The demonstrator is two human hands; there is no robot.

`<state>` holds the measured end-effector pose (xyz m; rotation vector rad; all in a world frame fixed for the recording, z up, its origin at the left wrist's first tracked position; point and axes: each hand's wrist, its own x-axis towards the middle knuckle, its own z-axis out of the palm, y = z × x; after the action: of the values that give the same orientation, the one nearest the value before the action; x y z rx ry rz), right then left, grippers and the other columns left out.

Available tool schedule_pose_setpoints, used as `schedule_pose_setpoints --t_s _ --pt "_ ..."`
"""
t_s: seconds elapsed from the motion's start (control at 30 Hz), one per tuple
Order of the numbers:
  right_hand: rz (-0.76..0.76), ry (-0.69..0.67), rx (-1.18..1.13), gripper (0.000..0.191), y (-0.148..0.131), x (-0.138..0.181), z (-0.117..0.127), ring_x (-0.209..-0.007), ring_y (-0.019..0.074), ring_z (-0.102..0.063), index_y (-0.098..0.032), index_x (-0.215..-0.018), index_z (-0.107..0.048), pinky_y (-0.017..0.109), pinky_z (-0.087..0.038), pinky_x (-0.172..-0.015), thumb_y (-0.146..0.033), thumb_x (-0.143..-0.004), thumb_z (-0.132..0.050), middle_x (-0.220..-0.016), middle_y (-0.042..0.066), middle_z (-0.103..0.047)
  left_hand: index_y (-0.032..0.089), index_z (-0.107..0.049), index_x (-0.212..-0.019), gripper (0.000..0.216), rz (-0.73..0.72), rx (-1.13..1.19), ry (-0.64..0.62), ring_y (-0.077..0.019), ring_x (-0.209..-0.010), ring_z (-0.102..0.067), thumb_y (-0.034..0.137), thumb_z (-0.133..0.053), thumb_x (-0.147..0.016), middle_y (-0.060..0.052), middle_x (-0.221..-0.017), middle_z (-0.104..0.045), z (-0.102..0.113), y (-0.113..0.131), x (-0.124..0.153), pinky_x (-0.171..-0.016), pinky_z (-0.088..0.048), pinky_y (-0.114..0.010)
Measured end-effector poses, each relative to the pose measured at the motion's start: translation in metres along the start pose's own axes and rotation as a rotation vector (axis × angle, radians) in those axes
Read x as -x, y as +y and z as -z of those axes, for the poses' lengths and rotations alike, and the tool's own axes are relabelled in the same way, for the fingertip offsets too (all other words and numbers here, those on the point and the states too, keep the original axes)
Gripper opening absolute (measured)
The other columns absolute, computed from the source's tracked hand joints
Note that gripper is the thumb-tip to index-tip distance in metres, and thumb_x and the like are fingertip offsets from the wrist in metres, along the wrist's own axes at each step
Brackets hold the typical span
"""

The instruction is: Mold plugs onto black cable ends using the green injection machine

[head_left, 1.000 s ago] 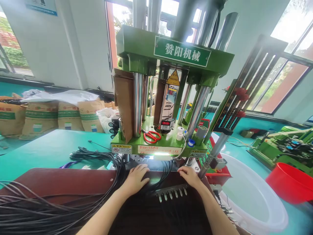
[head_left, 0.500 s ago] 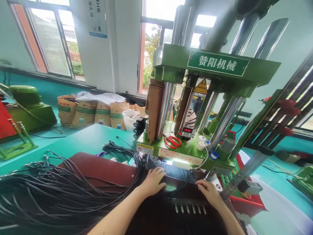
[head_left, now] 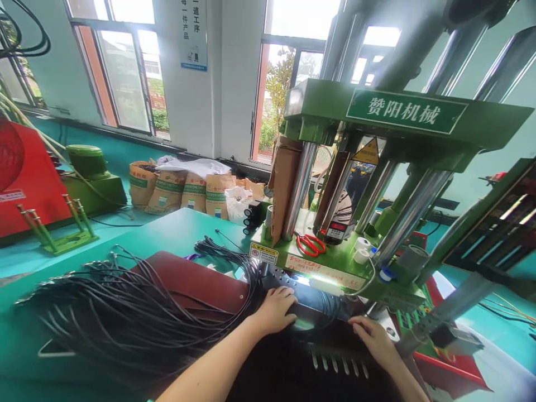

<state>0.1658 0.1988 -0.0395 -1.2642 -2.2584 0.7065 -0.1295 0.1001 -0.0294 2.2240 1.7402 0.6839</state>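
My left hand (head_left: 277,309) rests palm down at the front of a green press machine (head_left: 318,265), with its fingers stretched over the edge of a dark plate (head_left: 312,301). Beside it, thin black cables (head_left: 254,273) bend round from the left, and more cable loops (head_left: 330,304) lie on the plate between my hands. At the plate's right end lies my right hand (head_left: 374,336), fingers extended and thumb a little apart; nothing shows in its grasp. Below both hands a black panel (head_left: 293,368) with several slots faces me.
A large bundle of black cables (head_left: 138,312) spreads over a brown board (head_left: 192,279) on the green table (head_left: 176,229). Red-handled scissors (head_left: 310,245) and white rolls (head_left: 362,251) sit on the press. Filled sacks (head_left: 170,190) line the wall. A red bin (head_left: 452,371) stands at right.
The camera view has swung left, so everything appears shifted to the right. Both hands keep nearly the same places on the press.
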Motion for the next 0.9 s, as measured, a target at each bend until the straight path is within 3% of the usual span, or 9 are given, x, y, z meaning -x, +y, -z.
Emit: schedule_pose_setpoints --t_s 0.9 --pt "-0.039 0.006 0.008 0.024 -0.021 0.006 0.002 -0.066 0.0171 -0.059 -0.018 -0.079 -0.067 0.029 -0.045 -0.063 -0.025 -0.074 -0.045 -0.070 0.002 -0.066 0.023 -0.055 -0.106 0.030 0.018 -0.037 -0.058 -0.0240 -0.119 -0.039 0.030 -0.050 -0.077 -0.007 -0.126 -0.049 -0.006 -0.008 -0.002 -0.095 -0.032 -0.044"
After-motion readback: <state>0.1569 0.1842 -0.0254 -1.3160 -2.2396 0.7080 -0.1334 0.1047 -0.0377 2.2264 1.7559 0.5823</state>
